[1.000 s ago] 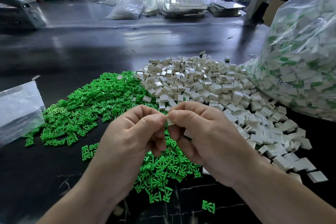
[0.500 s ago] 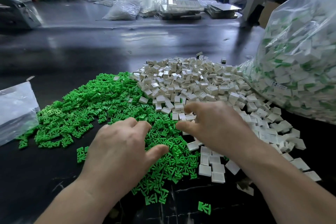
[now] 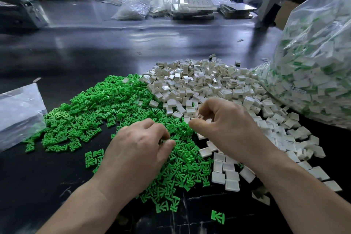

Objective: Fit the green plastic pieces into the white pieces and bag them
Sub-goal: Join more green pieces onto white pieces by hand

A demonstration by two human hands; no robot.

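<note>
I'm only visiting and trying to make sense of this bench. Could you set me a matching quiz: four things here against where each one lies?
Things:
1. green pile
2. white pile
3. stuffed clear bag
4. flat clear bag

Places:
A. far right edge
B. far left edge
C. under the left hand
D. under the right hand

Pairs: 1-C, 2-D, 3-A, 4-B.

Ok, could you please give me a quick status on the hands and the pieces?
Left hand curled into green pile, grip unclear. Right hand pinching a white piece, blurred. Bag alongside, nothing blocking.
</note>
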